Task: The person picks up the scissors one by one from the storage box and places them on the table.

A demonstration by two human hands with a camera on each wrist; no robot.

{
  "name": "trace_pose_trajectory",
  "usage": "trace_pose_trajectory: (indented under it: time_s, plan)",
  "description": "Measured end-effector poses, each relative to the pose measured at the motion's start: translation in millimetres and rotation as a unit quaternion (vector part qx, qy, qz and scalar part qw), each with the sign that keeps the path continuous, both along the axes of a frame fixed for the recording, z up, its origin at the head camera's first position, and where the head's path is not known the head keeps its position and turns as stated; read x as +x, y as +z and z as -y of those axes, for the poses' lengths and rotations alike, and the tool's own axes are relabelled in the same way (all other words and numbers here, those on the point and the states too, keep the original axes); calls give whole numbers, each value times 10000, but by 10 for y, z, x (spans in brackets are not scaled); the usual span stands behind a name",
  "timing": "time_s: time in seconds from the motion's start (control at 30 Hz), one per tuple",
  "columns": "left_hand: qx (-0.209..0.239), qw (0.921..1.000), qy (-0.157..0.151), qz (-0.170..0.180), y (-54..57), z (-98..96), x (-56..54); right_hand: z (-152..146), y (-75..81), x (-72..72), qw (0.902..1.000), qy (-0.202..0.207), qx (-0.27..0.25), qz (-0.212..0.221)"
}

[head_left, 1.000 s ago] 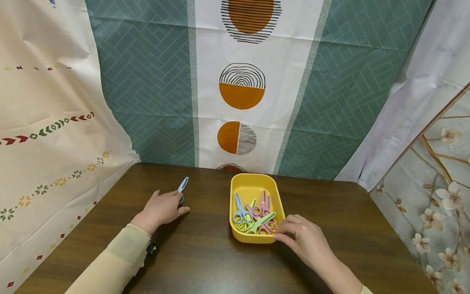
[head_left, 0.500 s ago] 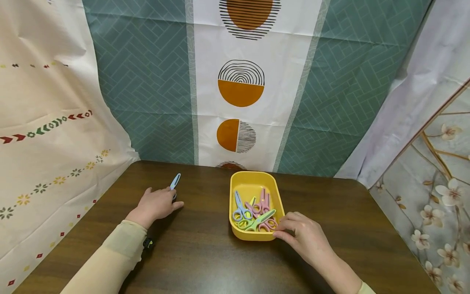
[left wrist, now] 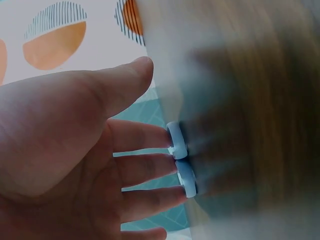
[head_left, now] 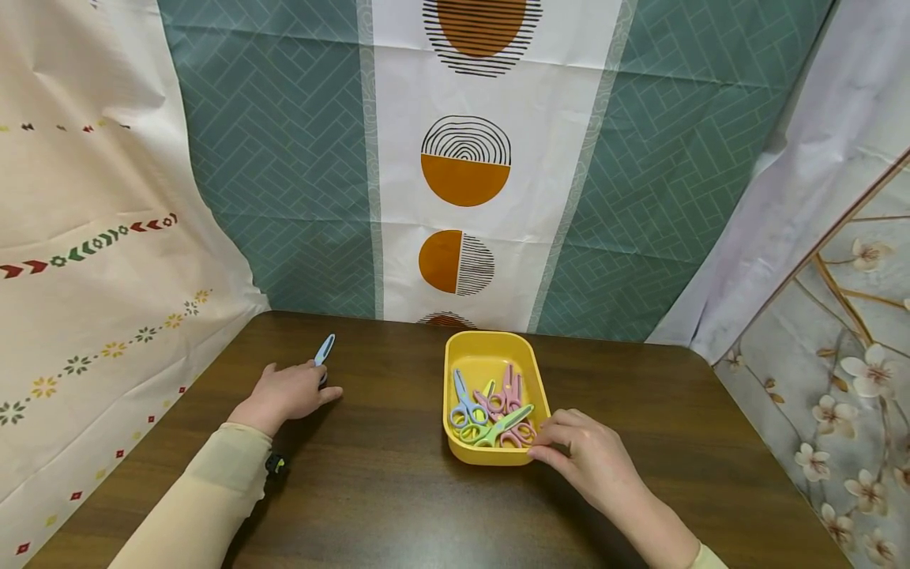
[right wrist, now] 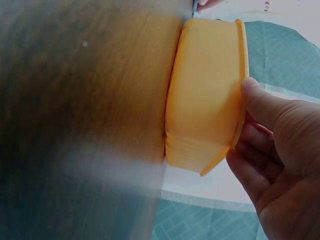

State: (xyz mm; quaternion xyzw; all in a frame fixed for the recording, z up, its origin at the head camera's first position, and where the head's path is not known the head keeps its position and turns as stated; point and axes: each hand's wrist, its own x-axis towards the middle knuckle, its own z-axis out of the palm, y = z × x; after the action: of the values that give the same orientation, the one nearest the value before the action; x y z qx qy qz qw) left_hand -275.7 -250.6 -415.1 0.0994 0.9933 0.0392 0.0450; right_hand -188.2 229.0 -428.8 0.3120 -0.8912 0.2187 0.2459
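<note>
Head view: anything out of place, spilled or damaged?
Light-blue scissors lie on the wooden table, partly hidden by the left hand; odd only because the other visible scissors are in the yellow tray. No spill or damage shows.

Left sleeve: pale cream cloth, long, running down to the wrist on my screen.
Cuff: I make out a wide band, faintly greener than the rest.
Block: small, black, with a yellow-green mark, at the cuff's inner edge; too small for me to read.
Right sleeve: I catch only its pale cream edge.
Left hand: bare.
Right hand: bare, wrist included.
</note>
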Motion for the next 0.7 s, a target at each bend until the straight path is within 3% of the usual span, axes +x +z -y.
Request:
trace_pose_trajectory:
  time_s: [0.7]
  plan:
    - [204,9991,339,160,-4,422,-134,15,6,8,9999,-63,8,104]
